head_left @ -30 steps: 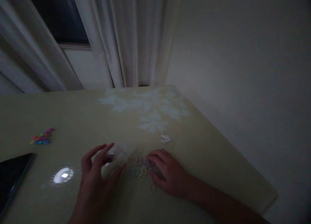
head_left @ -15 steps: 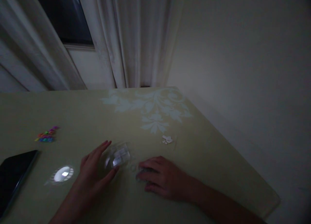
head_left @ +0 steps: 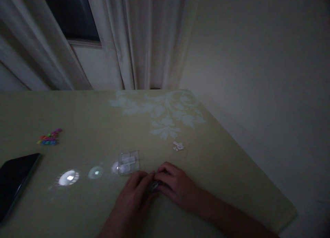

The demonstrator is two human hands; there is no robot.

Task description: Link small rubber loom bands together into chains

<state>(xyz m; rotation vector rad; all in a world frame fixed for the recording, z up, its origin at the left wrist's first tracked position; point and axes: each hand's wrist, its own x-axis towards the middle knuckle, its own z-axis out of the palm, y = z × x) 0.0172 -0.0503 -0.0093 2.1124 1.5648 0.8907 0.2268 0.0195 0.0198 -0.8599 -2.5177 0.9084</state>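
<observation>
My left hand (head_left: pixel 135 193) and my right hand (head_left: pixel 175 186) meet low in the middle of the view, with fingers closed around a small clear-and-dark object (head_left: pixel 154 186). Most of it is hidden by the fingers, so its kind does not show. Just beyond my left hand lies a clear plastic box (head_left: pixel 129 161) with pale, flat shapes visible in it. White small pieces (head_left: pixel 178 146) rest on the table past my right hand.
A pile of colourful small pieces (head_left: pixel 49 138) lies at the left of the table (head_left: pixel 85 121). Nearer, a dark phone-like slab (head_left: pixel 18 183) sits at the left edge. Bright lamp reflections show on the tabletop. Curtains (head_left: pixel 144 38) and a wall stand behind.
My left hand has left the clear plastic box and moved right to join my right hand at the small object. The box stays on the table. The view has shifted slightly.
</observation>
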